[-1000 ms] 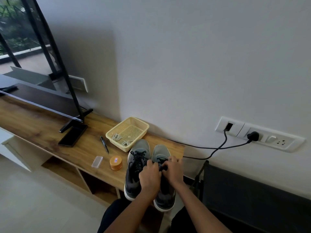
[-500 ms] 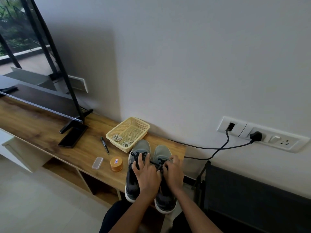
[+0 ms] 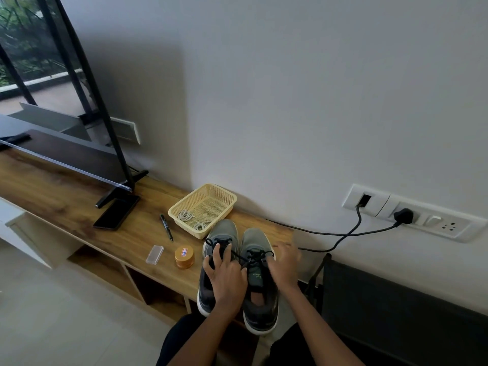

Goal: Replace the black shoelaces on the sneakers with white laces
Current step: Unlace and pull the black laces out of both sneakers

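Pulling the black laces (image 3: 253,256) loose is the job right now, and both hands are on the two grey sneakers (image 3: 239,270) at the 6 o'clock edge of the wooden table (image 3: 66,204). The left hand (image 3: 225,280) rests on the left shoe with its fingers (image 3: 217,253) spread over the laces, and a black strand runs from under them across to the right shoe; I cannot tell if they pinch it or just press on it. The right hand (image 3: 284,265) lies along the outer side of the right shoe, fingers loosely curled, and I cannot tell if it has hold of a lace. The white laces (image 3: 191,219) wait in little coils in the yellow basket (image 3: 221,192), at 12 o'clock just beyond the toes. Both heels hang out over the table edge, so a hard tug toward the person could drag a shoe off onto the floor. Since that one strand crosses between the shoes, pulling it may tighten a knot or tie the pair together. A fast sweep to 9 o'clock could knock the small orange jar (image 3: 184,257) or the clear little box (image 3: 154,254). Pushing the shoes forward could bump the basket and spill the white laces.
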Action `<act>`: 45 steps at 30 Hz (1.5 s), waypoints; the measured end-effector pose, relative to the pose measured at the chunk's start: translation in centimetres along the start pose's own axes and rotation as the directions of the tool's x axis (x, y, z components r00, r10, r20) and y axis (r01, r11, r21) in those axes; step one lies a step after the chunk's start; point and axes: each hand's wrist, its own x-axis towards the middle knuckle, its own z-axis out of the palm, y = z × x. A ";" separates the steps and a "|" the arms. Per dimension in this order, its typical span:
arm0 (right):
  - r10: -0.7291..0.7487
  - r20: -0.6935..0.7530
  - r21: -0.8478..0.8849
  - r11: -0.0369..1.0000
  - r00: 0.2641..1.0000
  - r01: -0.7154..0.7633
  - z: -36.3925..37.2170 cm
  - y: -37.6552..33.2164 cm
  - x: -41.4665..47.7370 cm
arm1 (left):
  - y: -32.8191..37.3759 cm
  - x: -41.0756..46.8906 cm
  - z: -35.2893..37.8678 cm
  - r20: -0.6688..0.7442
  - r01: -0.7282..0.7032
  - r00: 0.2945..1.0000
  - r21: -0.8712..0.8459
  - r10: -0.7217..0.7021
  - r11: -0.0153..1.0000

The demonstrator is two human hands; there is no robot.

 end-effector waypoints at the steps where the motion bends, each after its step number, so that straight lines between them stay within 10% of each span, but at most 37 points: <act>1: -0.101 0.028 -0.077 0.992 0.994 0.103 -0.1 -0.4 -0.2 | 0.0 0.0 0.0 0.003 -0.002 1.000 0.001 0.002 1.000; 6: -0.363 0.186 -0.456 0.792 0.913 0.407 1.1 -0.5 -1.2 | 0.4 -0.1 0.3 0.015 -0.002 1.000 0.000 0.002 1.000; 12: -0.369 0.093 -0.389 0.841 0.925 0.375 1.4 -0.5 -1.0 | 0.4 0.0 0.0 0.023 -0.006 1.000 0.024 0.005 1.000; 19: 0.067 -0.142 -0.106 0.991 0.988 -0.083 -0.6 -0.4 -0.4 | 0.3 0.0 -0.4 -0.003 -0.014 1.000 -0.007 0.014 1.000; 26: 0.520 -0.011 0.360 0.799 0.854 -0.482 -2.6 1.4 0.2 | 0.1 0.0 -0.2 -0.004 -0.031 1.000 0.010 0.031 0.999; 32: 0.048 -0.050 -0.125 0.991 0.998 -0.054 -2.0 -0.8 0.1 | -0.1 0.0 0.0 -0.013 -0.037 0.999 0.011 0.037 0.999; 36: -0.305 0.191 -0.437 0.825 0.933 0.359 0.3 -1.4 -0.7 | 0.1 -0.2 0.0 0.006 -0.033 0.999 0.008 0.033 0.999; 39: -0.154 0.266 -0.478 0.836 0.952 0.269 3.0 0.6 -0.5 | 0.0 -0.2 0.0 0.014 -0.025 1.000 0.009 0.025 1.000; 45: -0.332 0.055 -0.426 0.845 0.942 0.322 0.2 -1.1 -0.8 | 0.1 -0.1 -0.3 0.006 -0.009 1.000 0.015 0.009 1.000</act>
